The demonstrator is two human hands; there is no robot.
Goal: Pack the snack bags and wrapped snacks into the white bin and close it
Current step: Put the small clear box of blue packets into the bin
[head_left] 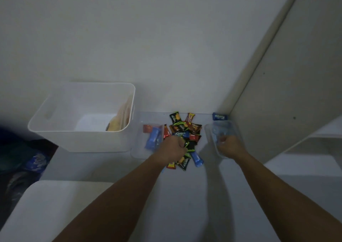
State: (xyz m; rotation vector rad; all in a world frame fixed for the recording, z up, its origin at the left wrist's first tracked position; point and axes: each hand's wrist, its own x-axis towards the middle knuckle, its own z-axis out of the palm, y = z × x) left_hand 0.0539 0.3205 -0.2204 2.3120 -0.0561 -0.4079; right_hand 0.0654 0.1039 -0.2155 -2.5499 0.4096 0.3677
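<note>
The wrapped snacks [185, 132] look light, crinkly and slippery in their glossy foil, so I'd judge they are best scooped up in small handfuls from the middle of the heap, or pinched by a sealed end, since a loose grab would likely let some slide out. They lie in a jumbled pile on the white table [212, 195], just right of the white bin [81, 130], in black-and-green, orange, red, brown and blue wrappers. A few more, red and blue, sit in a clear plastic container [142, 149] between the pile and the bin, and one blue packet [219, 116] lies apart by the wall. The left hand [174, 150] is curled tight round a black-and-green wrapper at the near edge of the pile. The right hand [226, 145] has its fingers curled inside a second clear container [212, 130] on the right, gripping its near rim as far as I can tell. The bin stands open, tall and thin-walled, with a yellowish snack bag [120, 117] leaning against its right inner wall. A white lid-like panel [46, 210] lies nearer, at the lower left.
</note>
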